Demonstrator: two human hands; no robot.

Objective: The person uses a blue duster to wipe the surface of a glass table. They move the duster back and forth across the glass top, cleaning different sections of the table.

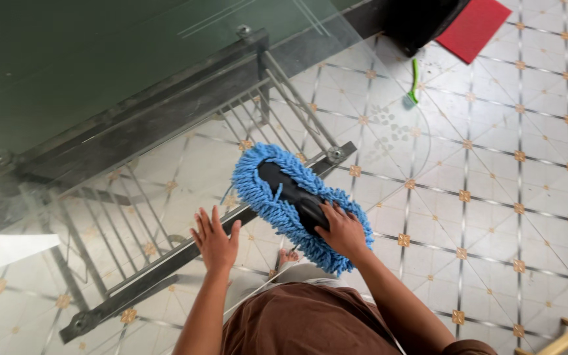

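The right hand (342, 231) is pressing down on a blue chenille mop pad (297, 204), its fingers curled narrow over the pad's black plastic back near the lower end. The pad is lying flat on the glass tabletop (100, 79), slanting from about ten o'clock down to four o'clock, just right of the picture's middle. Its shaggy blue fringe is spreading out all round the black plate.

The left hand (216, 240) is resting flat on the glass at eight o'clock from the pad, just beside it but not touching it, with fingers spread wide and holding nothing.

Through the glass, the table's dark metal frame (165, 263) is showing, with a rack of thin bars running beneath the top and round metal mounts at the corners. The glass is looking dusty and streaked toward the left, and a bright patch of light is lying at nine o'clock near the edge.

Below is the tiled floor (494, 197), pale with small gold diamond ornaments at the joints. At one o'clock from the pad, well apart, a green-handled brush (414, 80) is lying on the tiles. Farther toward one o'clock, a red mat (474, 26) is sitting beside a dark object whose kind I cannot tell. The person's brown garment (297, 322) is filling the lower middle. No containers are showing in this view.
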